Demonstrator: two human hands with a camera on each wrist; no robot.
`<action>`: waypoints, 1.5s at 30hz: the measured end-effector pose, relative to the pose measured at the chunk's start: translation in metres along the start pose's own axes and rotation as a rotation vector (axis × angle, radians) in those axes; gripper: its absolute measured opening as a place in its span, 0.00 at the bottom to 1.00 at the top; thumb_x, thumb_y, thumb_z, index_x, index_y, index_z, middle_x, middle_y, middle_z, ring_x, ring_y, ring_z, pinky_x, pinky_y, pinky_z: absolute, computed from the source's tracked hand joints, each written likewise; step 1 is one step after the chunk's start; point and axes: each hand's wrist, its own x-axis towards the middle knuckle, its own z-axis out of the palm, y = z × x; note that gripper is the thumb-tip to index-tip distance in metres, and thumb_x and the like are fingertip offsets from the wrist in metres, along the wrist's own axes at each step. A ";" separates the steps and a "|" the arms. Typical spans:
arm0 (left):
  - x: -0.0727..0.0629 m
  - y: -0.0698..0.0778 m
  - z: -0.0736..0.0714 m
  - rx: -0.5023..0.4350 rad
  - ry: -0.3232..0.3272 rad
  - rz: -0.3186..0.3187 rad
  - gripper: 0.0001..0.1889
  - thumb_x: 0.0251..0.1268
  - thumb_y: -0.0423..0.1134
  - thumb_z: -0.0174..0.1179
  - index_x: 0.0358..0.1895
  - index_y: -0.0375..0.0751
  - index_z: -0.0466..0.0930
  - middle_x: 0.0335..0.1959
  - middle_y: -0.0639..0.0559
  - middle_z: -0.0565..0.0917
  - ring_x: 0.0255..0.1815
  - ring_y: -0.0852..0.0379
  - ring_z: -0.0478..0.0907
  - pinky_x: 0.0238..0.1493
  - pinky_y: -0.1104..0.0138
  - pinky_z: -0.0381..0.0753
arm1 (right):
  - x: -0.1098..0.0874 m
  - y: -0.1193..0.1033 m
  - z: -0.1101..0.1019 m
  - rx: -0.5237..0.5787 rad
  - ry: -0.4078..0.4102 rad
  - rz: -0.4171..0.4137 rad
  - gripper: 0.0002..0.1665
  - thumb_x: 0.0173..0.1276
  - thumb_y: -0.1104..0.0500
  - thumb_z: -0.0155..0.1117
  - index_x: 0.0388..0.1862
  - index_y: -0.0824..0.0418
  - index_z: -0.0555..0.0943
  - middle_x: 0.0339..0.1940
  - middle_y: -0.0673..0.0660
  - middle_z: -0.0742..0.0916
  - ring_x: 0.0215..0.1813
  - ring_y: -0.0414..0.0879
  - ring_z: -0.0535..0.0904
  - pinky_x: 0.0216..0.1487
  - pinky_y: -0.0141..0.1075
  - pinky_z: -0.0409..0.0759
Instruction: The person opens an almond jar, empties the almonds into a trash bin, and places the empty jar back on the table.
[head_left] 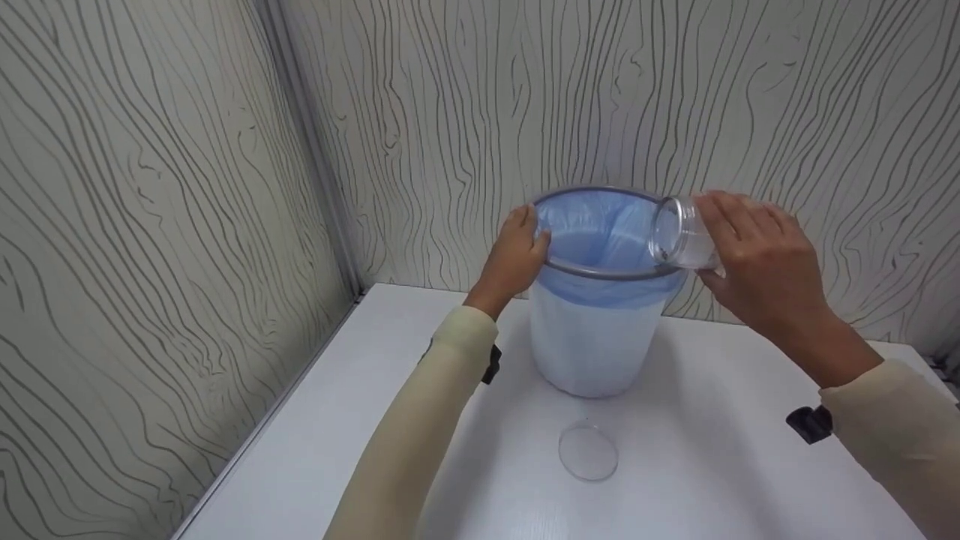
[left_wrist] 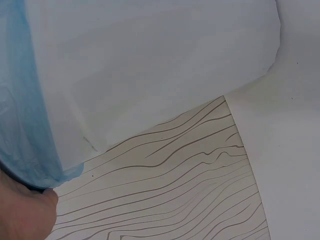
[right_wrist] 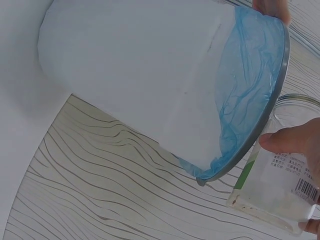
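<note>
A white trash bin (head_left: 589,345) stands upright, lined with a blue plastic bag (head_left: 592,225) under a grey rim ring (head_left: 600,274). My left hand (head_left: 517,251) grips the left side of that rim, thumb on the inner side. In my right hand (head_left: 769,262) is a clear jar (head_left: 679,232), held on its side with its open mouth over the bin's right rim. The right wrist view shows a printed label with a barcode (right_wrist: 306,190) on the jar and some residue near its base. A clear round lid (head_left: 589,451) lies on the table before the bin.
The white table (head_left: 315,420) carries the bin near its back edge. Behind it rises a wall panel (head_left: 450,112) with a wood-grain pattern, and a similar panel (head_left: 135,225) stands along the left side.
</note>
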 end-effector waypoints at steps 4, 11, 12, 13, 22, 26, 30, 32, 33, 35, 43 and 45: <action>0.000 0.000 -0.001 0.007 0.001 -0.001 0.33 0.83 0.48 0.38 0.80 0.30 0.48 0.82 0.39 0.52 0.83 0.48 0.45 0.80 0.63 0.44 | -0.003 -0.001 -0.001 -0.002 0.021 0.005 0.57 0.36 0.72 0.86 0.71 0.67 0.72 0.64 0.69 0.80 0.62 0.68 0.77 0.59 0.64 0.77; -0.002 -0.002 -0.003 0.004 -0.002 0.004 0.33 0.84 0.49 0.37 0.80 0.31 0.48 0.82 0.40 0.51 0.83 0.48 0.45 0.80 0.62 0.45 | -0.007 -0.005 0.001 0.013 0.076 0.009 0.56 0.36 0.72 0.86 0.69 0.67 0.74 0.63 0.69 0.81 0.61 0.68 0.78 0.58 0.64 0.77; -0.002 -0.003 -0.003 0.003 -0.004 0.003 0.33 0.84 0.49 0.37 0.80 0.31 0.48 0.82 0.40 0.51 0.83 0.49 0.44 0.80 0.62 0.45 | -0.007 -0.005 0.001 0.012 0.078 0.009 0.56 0.37 0.71 0.86 0.70 0.67 0.74 0.63 0.68 0.81 0.61 0.68 0.78 0.58 0.64 0.77; -0.002 -0.003 -0.003 0.005 -0.004 0.005 0.33 0.84 0.49 0.37 0.80 0.31 0.48 0.82 0.40 0.51 0.83 0.49 0.44 0.80 0.62 0.45 | -0.008 -0.006 0.001 0.015 0.083 0.011 0.56 0.37 0.71 0.86 0.70 0.67 0.74 0.63 0.68 0.81 0.61 0.68 0.78 0.58 0.64 0.77; -0.001 -0.005 -0.004 0.016 -0.002 0.006 0.33 0.84 0.49 0.38 0.80 0.32 0.48 0.82 0.41 0.51 0.83 0.49 0.44 0.80 0.62 0.46 | -0.015 -0.006 -0.004 -0.027 0.038 0.012 0.52 0.45 0.67 0.84 0.71 0.69 0.71 0.64 0.70 0.80 0.61 0.69 0.77 0.59 0.62 0.77; -0.002 -0.005 -0.003 0.020 0.001 0.006 0.33 0.84 0.49 0.38 0.80 0.31 0.48 0.82 0.40 0.52 0.83 0.48 0.45 0.80 0.61 0.46 | -0.018 -0.007 -0.003 0.005 0.070 0.047 0.54 0.41 0.68 0.85 0.71 0.68 0.72 0.64 0.68 0.80 0.61 0.68 0.77 0.57 0.63 0.77; -0.003 -0.005 -0.003 0.016 0.001 0.001 0.33 0.83 0.49 0.38 0.80 0.32 0.48 0.82 0.41 0.52 0.83 0.48 0.45 0.80 0.61 0.46 | -0.023 -0.007 -0.004 0.004 0.080 0.068 0.57 0.39 0.68 0.86 0.72 0.67 0.71 0.64 0.68 0.81 0.61 0.68 0.78 0.57 0.63 0.77; -0.003 -0.005 -0.003 0.018 0.000 -0.001 0.33 0.83 0.50 0.37 0.81 0.32 0.48 0.82 0.41 0.51 0.83 0.48 0.44 0.80 0.61 0.45 | -0.026 -0.007 -0.005 -0.010 0.065 0.073 0.57 0.40 0.68 0.86 0.72 0.67 0.70 0.64 0.69 0.80 0.61 0.68 0.78 0.58 0.63 0.78; -0.003 -0.005 -0.003 0.018 0.000 -0.002 0.33 0.83 0.50 0.37 0.81 0.32 0.48 0.83 0.41 0.51 0.84 0.48 0.44 0.80 0.61 0.45 | -0.027 -0.007 -0.005 -0.009 0.067 0.077 0.57 0.39 0.68 0.87 0.72 0.67 0.70 0.64 0.69 0.80 0.61 0.68 0.78 0.58 0.63 0.78; -0.003 -0.005 -0.003 0.018 -0.002 -0.006 0.33 0.84 0.50 0.37 0.81 0.33 0.48 0.83 0.42 0.51 0.84 0.49 0.43 0.80 0.62 0.44 | -0.028 -0.007 -0.005 -0.011 0.062 0.083 0.58 0.40 0.68 0.87 0.73 0.67 0.70 0.64 0.69 0.80 0.61 0.68 0.78 0.58 0.63 0.78; -0.003 -0.006 -0.003 0.001 0.000 -0.001 0.33 0.84 0.50 0.37 0.81 0.32 0.48 0.83 0.40 0.51 0.84 0.49 0.42 0.80 0.61 0.43 | -0.035 -0.008 -0.002 0.008 0.103 0.122 0.58 0.38 0.68 0.88 0.73 0.65 0.71 0.65 0.68 0.80 0.61 0.68 0.79 0.57 0.64 0.78; -0.002 -0.006 -0.003 -0.004 -0.002 -0.001 0.33 0.84 0.50 0.37 0.81 0.32 0.48 0.83 0.40 0.51 0.84 0.49 0.42 0.81 0.61 0.43 | -0.038 -0.008 0.000 0.017 0.118 0.134 0.59 0.36 0.68 0.89 0.72 0.65 0.72 0.65 0.68 0.81 0.60 0.68 0.79 0.56 0.65 0.78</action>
